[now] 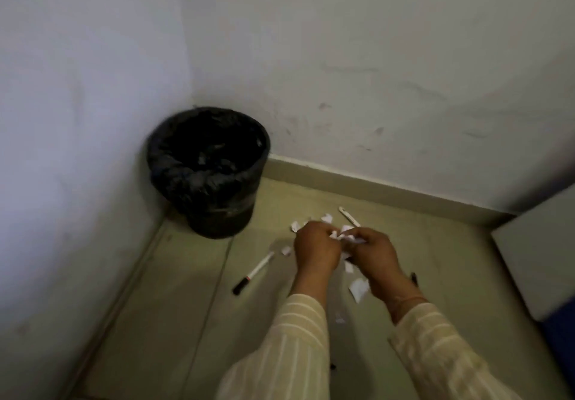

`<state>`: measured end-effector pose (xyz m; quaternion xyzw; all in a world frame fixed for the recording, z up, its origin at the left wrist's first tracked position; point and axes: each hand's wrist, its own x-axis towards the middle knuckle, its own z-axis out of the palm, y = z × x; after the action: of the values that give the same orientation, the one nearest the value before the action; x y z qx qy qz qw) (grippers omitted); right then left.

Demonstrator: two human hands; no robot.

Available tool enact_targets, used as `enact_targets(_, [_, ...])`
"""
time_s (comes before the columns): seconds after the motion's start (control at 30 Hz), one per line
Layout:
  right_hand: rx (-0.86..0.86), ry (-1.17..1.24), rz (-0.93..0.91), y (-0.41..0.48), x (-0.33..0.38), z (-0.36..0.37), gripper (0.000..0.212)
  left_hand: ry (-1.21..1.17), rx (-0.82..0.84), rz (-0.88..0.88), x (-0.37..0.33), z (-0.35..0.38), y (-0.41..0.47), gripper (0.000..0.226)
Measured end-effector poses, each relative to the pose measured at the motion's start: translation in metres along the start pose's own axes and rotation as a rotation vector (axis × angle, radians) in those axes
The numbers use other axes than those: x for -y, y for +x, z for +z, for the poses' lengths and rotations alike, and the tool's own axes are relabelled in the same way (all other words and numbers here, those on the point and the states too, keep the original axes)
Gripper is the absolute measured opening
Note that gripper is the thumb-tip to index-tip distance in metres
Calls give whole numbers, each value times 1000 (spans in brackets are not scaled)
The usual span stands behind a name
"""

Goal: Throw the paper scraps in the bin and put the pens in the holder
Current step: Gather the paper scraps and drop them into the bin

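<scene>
Both hands meet low over the floor (pixel 174 290), the left hand (pixel 315 248) and right hand (pixel 375 253) with fingers curled shut around a small wad of paper scraps (pixel 342 236). More scraps lie just beneath and beside the fingers. The bin (pixel 208 169) stands up and left of them. Best to gather every loose piece into one tight handful before lifting, so nothing drops. A pen (pixel 253 272) lies left of the fingers.

the bin (pixel 208 171) stands in the corner, left of and behind the scraps (pixel 358 288) and pens (pixel 253 272).
</scene>
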<state>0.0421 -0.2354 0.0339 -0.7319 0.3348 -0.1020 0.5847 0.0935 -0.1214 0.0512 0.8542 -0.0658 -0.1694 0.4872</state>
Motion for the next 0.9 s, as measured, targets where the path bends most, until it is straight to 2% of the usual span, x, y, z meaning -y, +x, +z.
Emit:
enact_targets(0.13, [53, 162, -153, 11, 95, 29, 6, 144, -199, 209, -67, -77, 26, 22])
enact_targets(0.23, [115, 177, -272, 10, 163, 70, 10, 178, -336, 270, -86, -142, 41, 20])
enact_targets(0.33, [174, 122, -324, 19, 196, 115, 11, 206, -402, 231, -83, -190, 55, 19])
enact_targets(0.5, [251, -21, -330, 34, 215, 175, 11, 181, -417, 118, -59, -230, 73, 23])
enact_targets(0.63, [396, -313, -331, 38, 229, 195, 28, 128, -362, 13, -37, -247, 82, 57])
enact_targets(0.73, [357, -484, -374, 37, 240, 197, 29, 138, -326, -12, -39, -254, 80, 58])
enact_targets(0.9, [311, -560, -407, 27, 254, 189, 23, 93, -440, 25, -55, -254, 71, 52])
